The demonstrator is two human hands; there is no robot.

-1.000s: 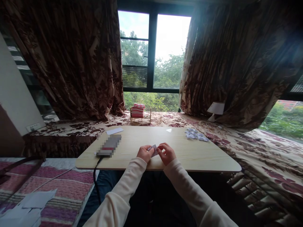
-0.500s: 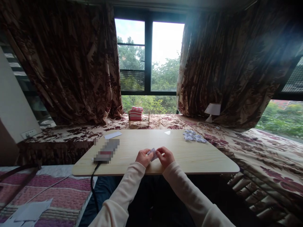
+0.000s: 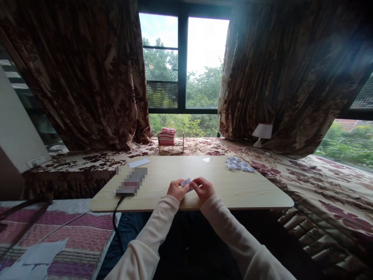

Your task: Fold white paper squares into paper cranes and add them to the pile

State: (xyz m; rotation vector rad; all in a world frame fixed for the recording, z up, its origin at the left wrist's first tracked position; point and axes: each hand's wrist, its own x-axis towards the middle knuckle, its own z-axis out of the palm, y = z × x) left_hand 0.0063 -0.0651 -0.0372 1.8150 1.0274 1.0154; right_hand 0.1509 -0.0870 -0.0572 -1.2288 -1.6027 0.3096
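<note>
The head view looks down across the table [image 3: 175,165], facing the window [image 3: 182,62].

Fingers [image 3: 200,181] bent on both hands [image 3: 176,190]

home | floral curtains [image 3: 96,81] | striped quilt [image 3: 84,233] | lamp [image 3: 263,131] | cloth-covered window ledge [image 3: 201,145]

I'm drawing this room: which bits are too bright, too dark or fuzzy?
Head view: the window glares, its sky nearly white, while the curtain on the right looks dark, with bluish haze over it; also in the head view, blocky squares hide the dark thing at left, and markings on the paper in the fingers are too small to read.
</note>
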